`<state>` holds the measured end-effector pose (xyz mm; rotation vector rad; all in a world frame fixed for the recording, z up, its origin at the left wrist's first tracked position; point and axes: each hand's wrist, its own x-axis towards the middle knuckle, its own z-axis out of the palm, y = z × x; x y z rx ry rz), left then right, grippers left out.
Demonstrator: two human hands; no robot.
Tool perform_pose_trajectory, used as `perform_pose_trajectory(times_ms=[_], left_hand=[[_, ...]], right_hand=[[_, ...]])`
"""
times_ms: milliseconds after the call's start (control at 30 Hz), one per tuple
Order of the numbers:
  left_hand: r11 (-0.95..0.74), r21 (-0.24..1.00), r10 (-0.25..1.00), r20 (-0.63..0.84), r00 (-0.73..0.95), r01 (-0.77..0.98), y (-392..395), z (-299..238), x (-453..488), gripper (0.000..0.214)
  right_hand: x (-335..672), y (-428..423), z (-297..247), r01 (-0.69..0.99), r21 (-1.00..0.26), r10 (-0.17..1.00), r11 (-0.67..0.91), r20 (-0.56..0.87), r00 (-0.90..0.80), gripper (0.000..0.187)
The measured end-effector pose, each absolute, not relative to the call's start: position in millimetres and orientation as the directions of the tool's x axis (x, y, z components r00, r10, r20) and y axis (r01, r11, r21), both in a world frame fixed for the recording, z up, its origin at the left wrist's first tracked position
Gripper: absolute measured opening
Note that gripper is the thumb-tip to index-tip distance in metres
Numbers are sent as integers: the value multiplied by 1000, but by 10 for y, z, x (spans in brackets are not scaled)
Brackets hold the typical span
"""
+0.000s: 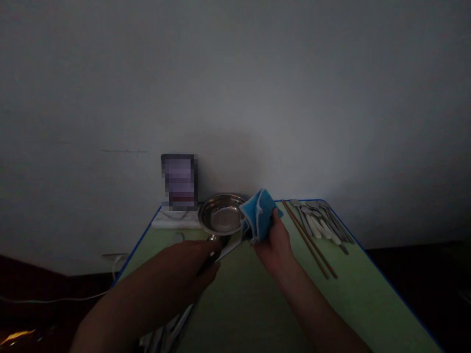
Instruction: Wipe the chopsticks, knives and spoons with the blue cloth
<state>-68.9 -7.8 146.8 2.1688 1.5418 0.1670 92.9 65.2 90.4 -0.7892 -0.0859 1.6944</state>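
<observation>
My left hand (200,257) is closed round the dark handle of a long utensil, whose flat metal shaft (231,248) slants up to the right. Its far end is covered by a folded blue cloth (264,215) with pale edges, so I cannot tell the utensil's kind. Gripping the cloth from the right side is my right hand (277,242), its thumb on top. Just beyond both hands stands a shiny round metal pan (206,218), partly behind the cloth.
Long wooden chopsticks (309,240) and several spoons and other cutlery (322,223) lie right on the green table (235,314). More metal utensils (176,326) lie under my left forearm. A blurred-out screen (180,179) stands at back left by a white slab (174,220), against the wall.
</observation>
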Motion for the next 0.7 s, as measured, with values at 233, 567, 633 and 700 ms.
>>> perform_pose_trajectory(times_ms=[233, 567, 633, 700], left_hand=[[-251, 422, 900, -230, 371, 871, -41, 1445, -661, 35], [-227, 445, 917, -203, 345, 866, -53, 1519, -609, 45], [-236, 444, 914, -201, 352, 865, -51, 1493, -625, 43], [-242, 436, 911, -204, 357, 867, -47, 1465, -642, 42]], right_hand=[[1085, 707, 1024, -872, -412, 921, -265, -377, -102, 39], [1215, 732, 1093, -882, -435, 930, -183, -367, -11, 46], [1170, 731, 1047, -878, -436, 912, -197, -410, -1, 45], [1134, 734, 1007, -875, -442, 897, -199, -442, 20, 44]])
